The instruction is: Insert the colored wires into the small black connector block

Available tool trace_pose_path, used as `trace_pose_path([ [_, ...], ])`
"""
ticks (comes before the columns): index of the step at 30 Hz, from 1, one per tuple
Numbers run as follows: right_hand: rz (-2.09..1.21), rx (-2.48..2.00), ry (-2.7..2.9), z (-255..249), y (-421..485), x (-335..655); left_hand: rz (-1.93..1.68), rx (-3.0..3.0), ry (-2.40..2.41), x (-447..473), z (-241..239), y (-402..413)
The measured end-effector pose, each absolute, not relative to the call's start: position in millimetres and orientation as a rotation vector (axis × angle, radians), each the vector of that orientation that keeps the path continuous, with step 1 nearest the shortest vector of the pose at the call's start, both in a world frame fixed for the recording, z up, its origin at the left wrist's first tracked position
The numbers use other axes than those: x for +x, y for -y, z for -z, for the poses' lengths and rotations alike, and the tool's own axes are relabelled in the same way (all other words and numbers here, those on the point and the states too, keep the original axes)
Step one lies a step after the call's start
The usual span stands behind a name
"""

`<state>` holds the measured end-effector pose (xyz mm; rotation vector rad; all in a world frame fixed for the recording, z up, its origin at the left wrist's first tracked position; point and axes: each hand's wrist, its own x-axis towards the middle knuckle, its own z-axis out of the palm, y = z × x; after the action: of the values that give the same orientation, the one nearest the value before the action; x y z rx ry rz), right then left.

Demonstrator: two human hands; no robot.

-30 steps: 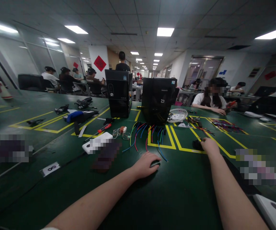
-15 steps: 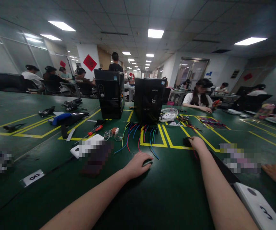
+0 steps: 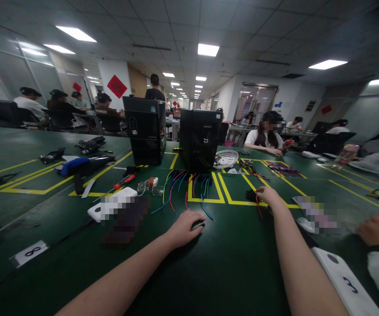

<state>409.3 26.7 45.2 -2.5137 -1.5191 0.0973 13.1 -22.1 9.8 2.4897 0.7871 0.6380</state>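
Observation:
My left hand (image 3: 187,226) rests low over the table with curled fingers. A small pale grey-green thing (image 3: 197,225) shows between its thumb and fingers; I cannot make out what it is. Farther right, my right hand (image 3: 266,196) pinches a red wire (image 3: 259,209) at its fingertips, beside a small black piece (image 3: 251,195). Several cut lengths of blue wire (image 3: 206,210), plus red and green ones, lie beyond my left hand. They are in front of a black computer case (image 3: 198,140). A second black computer case (image 3: 144,131) stands to its left.
On the left lie a red screwdriver (image 3: 124,181), a white power strip (image 3: 112,204) and a blue-and-black tool (image 3: 84,164). A white basket (image 3: 225,159) sits behind. Another person's hand (image 3: 378,232) and a white box marked 3 (image 3: 344,281) are at right.
My head view has turned slightly right, so the scene sits farther left. My right hand has come a little away from the black piece, and more red wire shows below its fingers.

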Motion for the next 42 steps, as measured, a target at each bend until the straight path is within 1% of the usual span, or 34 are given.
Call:
trace_pose_path([
  [21,-0.134,-2.448,1.545,-51,-27,400,-0.640,2.493,-0.786,12,-10,22],
  [33,-0.215,-2.447,1.512,-49,-26,401,-0.607,2.495,-0.788,12,-12,22],
  [38,-0.182,-2.488,1.522,-49,-26,399,-0.616,2.510,-0.797,12,-10,22],
  [42,-0.088,-2.538,1.557,-47,-29,395,-0.618,2.518,-0.795,13,-9,22],
])
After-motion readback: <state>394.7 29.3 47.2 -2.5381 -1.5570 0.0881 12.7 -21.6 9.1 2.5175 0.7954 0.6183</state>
